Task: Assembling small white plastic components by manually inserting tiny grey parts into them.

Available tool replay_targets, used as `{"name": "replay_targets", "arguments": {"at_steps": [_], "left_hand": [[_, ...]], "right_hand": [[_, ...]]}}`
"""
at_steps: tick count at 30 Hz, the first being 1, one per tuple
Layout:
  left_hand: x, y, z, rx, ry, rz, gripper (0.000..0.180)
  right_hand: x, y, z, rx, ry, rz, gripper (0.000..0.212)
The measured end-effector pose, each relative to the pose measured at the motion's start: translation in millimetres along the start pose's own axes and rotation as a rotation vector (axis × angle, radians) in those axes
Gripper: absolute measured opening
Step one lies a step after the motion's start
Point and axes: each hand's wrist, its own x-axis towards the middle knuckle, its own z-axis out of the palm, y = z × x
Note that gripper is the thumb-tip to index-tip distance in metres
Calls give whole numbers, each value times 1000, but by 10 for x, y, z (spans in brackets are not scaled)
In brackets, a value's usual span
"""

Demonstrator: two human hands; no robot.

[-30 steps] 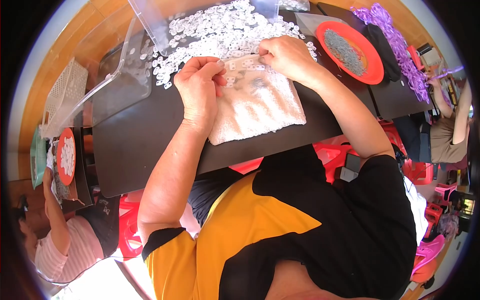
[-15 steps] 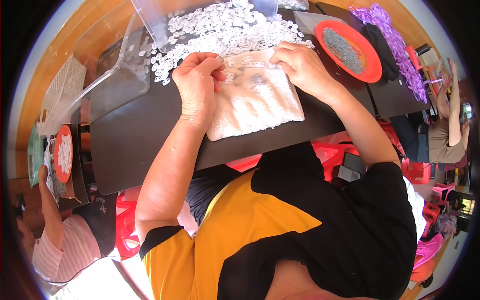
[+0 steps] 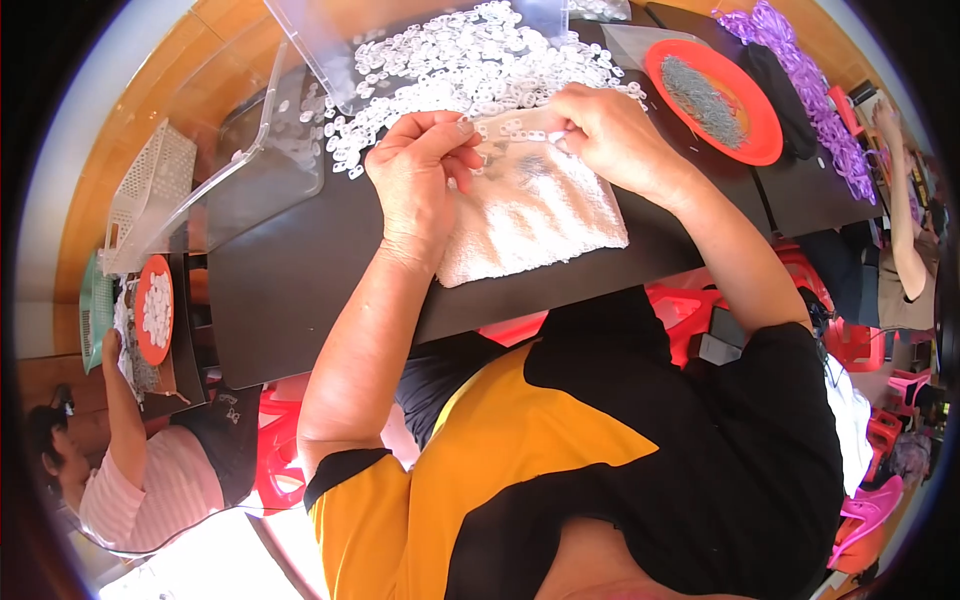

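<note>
My left hand (image 3: 418, 178) is closed, thumb against index finger, above the upper left edge of a pale towel (image 3: 535, 225). Whatever its fingertips pinch is too small to make out. On the towel's upper right edge, my right hand (image 3: 615, 140) has its fingers pressed together beside a short row of small white plastic pieces with holes (image 3: 526, 134). What sits between those fingertips is hidden. Just beyond both hands spreads a large heap of similar white pieces (image 3: 470, 70).
A clear plastic bin (image 3: 345, 60) lies behind the heap. To the right are a red plate (image 3: 757, 140) of thin grey metal pieces (image 3: 703, 100) and purple ribbon (image 3: 800, 85). The dark table (image 3: 300, 290) runs underneath. Another person (image 3: 150, 480) works at left beside a red plate (image 3: 155, 352).
The whole view has shifted slightly to the right. Both hands stay over the towel's top edge in nearly the same pose. The person at far right has moved an arm.
</note>
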Motion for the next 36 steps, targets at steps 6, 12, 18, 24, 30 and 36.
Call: {"name": "replay_targets", "arguments": {"at_steps": [6, 12, 18, 24, 30, 36], "left_hand": [[-19, -11, 13, -26, -26, 14, 9], [-38, 3, 11, -40, -10, 39, 9], [-51, 4, 28, -10, -2, 63, 8], [-48, -16, 6, 45, -31, 73, 9], [-58, -15, 17, 40, -118, 123, 12], [-41, -20, 44, 6, -198, 141, 23]], "right_hand": [[265, -289, 116, 710, 173, 72, 8], [316, -379, 172, 859, 196, 180, 5], [315, -416, 201, 906, 180, 201, 5], [304, -411, 298, 977, 148, 189, 6], [316, -358, 220, 1078, 137, 214, 6], [293, -269, 116, 1135, 41, 207, 10]]}}
